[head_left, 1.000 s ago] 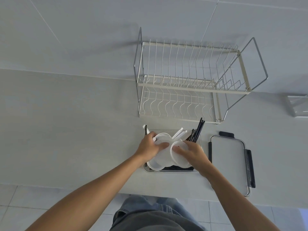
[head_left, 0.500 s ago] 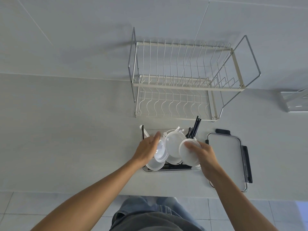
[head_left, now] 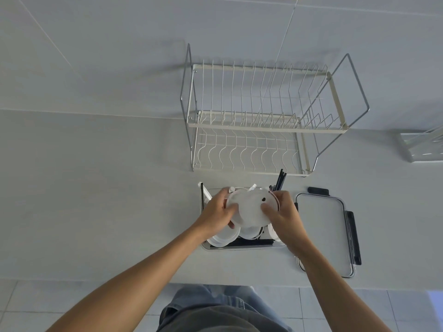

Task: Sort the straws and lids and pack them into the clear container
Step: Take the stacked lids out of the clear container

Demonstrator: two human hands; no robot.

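A clear container [head_left: 242, 247] sits on the counter in front of me, holding white lids and black and white straws. My left hand [head_left: 217, 215] and my right hand [head_left: 282, 215] grip a stack of round translucent lids [head_left: 249, 208] from either side, just above the container. More lids [head_left: 224, 237] lie underneath at the container's near left. Black straws [head_left: 280, 180] poke out of its far right corner, and a black and white straw pair [head_left: 203, 194] leans at its far left corner.
The container's flat lid [head_left: 323, 226] with black clips lies to the right of the container. A two-tier wire dish rack [head_left: 261, 121] stands behind against the wall. A clear object [head_left: 424, 147] sits at the far right edge. The counter's front edge is near my body.
My hands came together: the separate lids they held have been brought into one stack held between both hands above the container.
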